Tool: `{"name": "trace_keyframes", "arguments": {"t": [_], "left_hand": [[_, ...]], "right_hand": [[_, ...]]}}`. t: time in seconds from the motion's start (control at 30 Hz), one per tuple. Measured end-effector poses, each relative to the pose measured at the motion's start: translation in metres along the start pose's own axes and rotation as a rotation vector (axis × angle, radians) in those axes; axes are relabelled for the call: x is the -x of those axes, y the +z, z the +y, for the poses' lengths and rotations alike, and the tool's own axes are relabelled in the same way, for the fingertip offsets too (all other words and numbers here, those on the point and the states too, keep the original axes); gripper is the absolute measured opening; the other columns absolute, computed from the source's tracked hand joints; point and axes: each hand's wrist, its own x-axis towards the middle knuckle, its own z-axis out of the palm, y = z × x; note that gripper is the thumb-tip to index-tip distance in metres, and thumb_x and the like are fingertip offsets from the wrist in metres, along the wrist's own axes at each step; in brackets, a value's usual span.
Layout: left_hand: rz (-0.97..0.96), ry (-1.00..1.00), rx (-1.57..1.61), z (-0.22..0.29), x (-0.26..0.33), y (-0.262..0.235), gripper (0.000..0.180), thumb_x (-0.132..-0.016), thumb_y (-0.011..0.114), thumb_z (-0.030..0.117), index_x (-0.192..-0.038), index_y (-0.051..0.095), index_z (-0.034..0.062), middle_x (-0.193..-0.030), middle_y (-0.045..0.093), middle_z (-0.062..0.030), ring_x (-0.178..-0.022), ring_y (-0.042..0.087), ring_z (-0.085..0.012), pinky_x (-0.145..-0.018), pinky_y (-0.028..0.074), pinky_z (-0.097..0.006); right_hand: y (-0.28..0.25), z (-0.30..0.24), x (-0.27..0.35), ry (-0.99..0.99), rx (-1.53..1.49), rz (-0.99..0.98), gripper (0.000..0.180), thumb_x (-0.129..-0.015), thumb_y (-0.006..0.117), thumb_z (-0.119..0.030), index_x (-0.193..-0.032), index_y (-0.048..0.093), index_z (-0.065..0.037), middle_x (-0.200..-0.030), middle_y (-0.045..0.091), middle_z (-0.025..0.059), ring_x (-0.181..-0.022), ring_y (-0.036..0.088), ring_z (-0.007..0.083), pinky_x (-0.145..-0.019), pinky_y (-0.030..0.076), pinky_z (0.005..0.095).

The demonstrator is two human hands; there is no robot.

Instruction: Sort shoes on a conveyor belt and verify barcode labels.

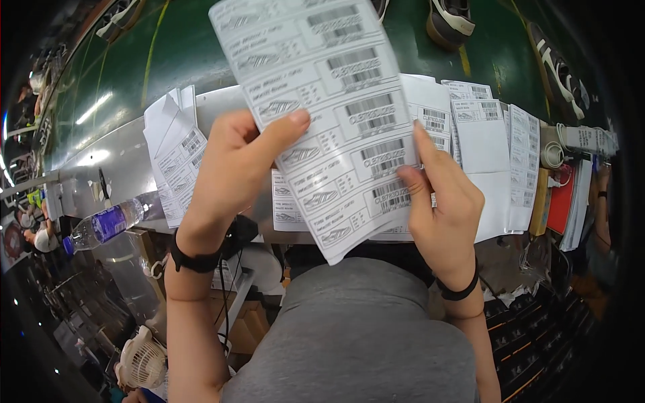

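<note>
A tall white sheet of barcode labels (322, 101) is held up in front of me, tilted to the right. My left hand (235, 168) grips its left edge, thumb lying across the printed face. My right hand (440, 191) pinches the lower right edge, fingers over the bottom labels. Both wrists wear black bands. Beneath the sheet, more label sheets (480, 141) lie spread on the grey metal table (121, 154).
A folded stack of label sheets (176, 158) sits left. A clear water bottle with a blue label (107, 225) lies at the table's left edge. Red and white books (568, 201) stand right. Shoes (450, 20) rest on the green belt beyond. A small fan (142, 363) is below left.
</note>
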Motion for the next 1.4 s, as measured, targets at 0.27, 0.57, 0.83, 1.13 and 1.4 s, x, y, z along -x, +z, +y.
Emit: {"name": "trace_keyframes", "arguments": {"t": [0.27,0.57,0.83,1.13,1.4], "left_hand": [[-0.036,0.311,-0.129,0.020,-0.025,0.030,0.028,-0.093,0.064,0.018,-0.099,0.069,-0.0092,-0.086,0.072,-0.0092,-0.074,0.064,-0.0098,-0.063,0.051,-0.024],[-0.082,0.255,-0.295,0.015,-0.025,0.044,0.028,-0.092,0.067,0.020,-0.101,0.071,-0.0066,-0.080,0.072,-0.0089,-0.065,0.059,-0.0074,-0.054,0.045,-0.024],[-0.080,0.058,-0.130,-0.002,-0.026,0.028,0.026,-0.092,0.067,0.013,-0.110,0.068,-0.0056,-0.097,0.072,-0.0107,-0.081,0.067,-0.0100,-0.065,0.051,-0.022],[0.084,-0.283,-0.465,-0.006,-0.018,-0.037,0.028,-0.093,0.063,0.018,-0.103,0.069,-0.0076,-0.091,0.072,-0.0095,-0.076,0.067,-0.0134,-0.055,0.050,-0.027],[-0.029,0.380,-1.414,0.069,-0.093,-0.002,0.053,-0.085,0.069,0.046,-0.109,0.065,-0.0006,-0.076,0.067,-0.0254,-0.069,0.066,-0.0400,-0.065,0.053,-0.046]], "right_hand": [[-0.006,0.001,-0.004,-0.136,0.366,0.319,0.041,-0.075,0.075,0.005,-0.115,0.069,0.000,-0.092,0.068,0.0103,-0.078,0.063,0.0225,-0.068,0.051,0.0304],[-0.027,0.011,0.003,-0.251,0.421,0.402,0.027,-0.064,0.073,0.009,-0.083,0.065,-0.009,-0.084,0.065,0.0032,-0.085,0.060,0.0241,-0.105,0.035,0.0490],[-0.045,-0.001,0.017,-0.227,0.256,0.154,0.033,-0.057,0.068,0.006,-0.088,0.068,-0.008,-0.079,0.062,0.0022,-0.076,0.056,0.0216,-0.104,0.033,0.0482],[-0.094,0.025,-0.015,-0.117,-0.317,0.000,0.018,-0.065,0.073,-0.001,-0.082,0.068,-0.008,-0.098,0.059,0.0062,-0.090,0.055,0.0207,-0.096,0.042,0.0434],[-0.132,0.155,-0.150,0.216,-0.062,0.180,0.078,-0.086,0.064,-0.003,-0.153,0.025,-0.012,-0.129,0.054,0.0144,-0.108,0.055,0.0247,-0.091,0.047,0.0373]]}}
